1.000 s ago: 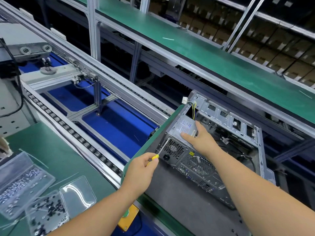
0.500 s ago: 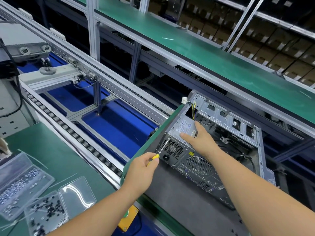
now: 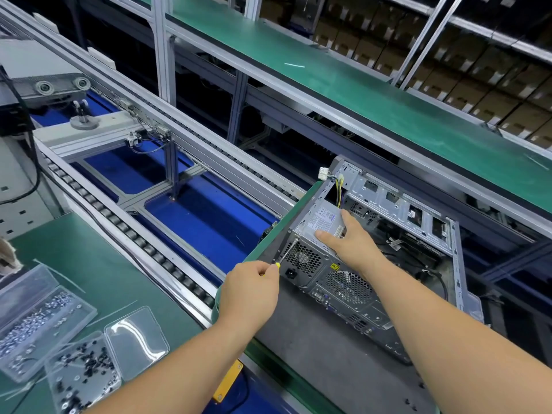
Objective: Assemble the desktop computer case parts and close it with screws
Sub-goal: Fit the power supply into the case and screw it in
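Nearest me, at the lower left, I see two clear plastic boxes on the green table (image 3: pixel 98 273): one of dark screws (image 3: pixel 82 369) with its lid lying open, one of silvery screws (image 3: pixel 35 321) just beside it. My left hand (image 3: pixel 249 292) has its grip clenched round a screwdriver (image 3: pixel 285 254), only the yellow tip of the handle showing past the fingers; the metal shaft slants up to the upper left corner of the computer case's rear panel. The computer case (image 3: pixel 385 264) lies on its side on a grey mat (image 3: pixel 313 354), open side up, rear panel toward me. My right hand (image 3: pixel 348 242) lies flat, grip released, fingers spread on the labelled top of the power supply (image 3: pixel 321 219), which sits in the case's near corner. Yellow and black wires (image 3: pixel 339 188) with a white plug rise behind it. Beyond run the roller conveyor (image 3: pixel 134 237) and a green upper shelf (image 3: pixel 373 94).
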